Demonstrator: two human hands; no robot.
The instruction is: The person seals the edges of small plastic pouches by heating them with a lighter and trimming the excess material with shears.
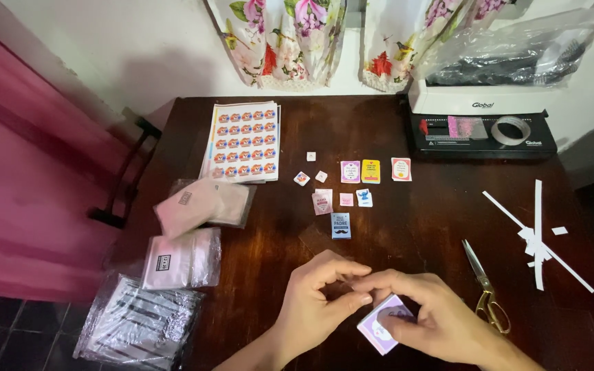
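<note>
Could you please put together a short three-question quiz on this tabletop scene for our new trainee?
1. True or false: the scissors lie closed, to the left of both hands.
2. What does the right hand hold?
A. a roll of tape
B. a small lilac card
C. a white paper strip
3. Fill in: the sticker sheet lies near the table's far edge, left of the row of small ____.

Key
1. False: they lie open, just right of the right hand.
2. B: the lilac card, with the left hand meeting it at the fingertips.
3. Cards: the small cards are spread at the middle of the dark wooden table.
</note>
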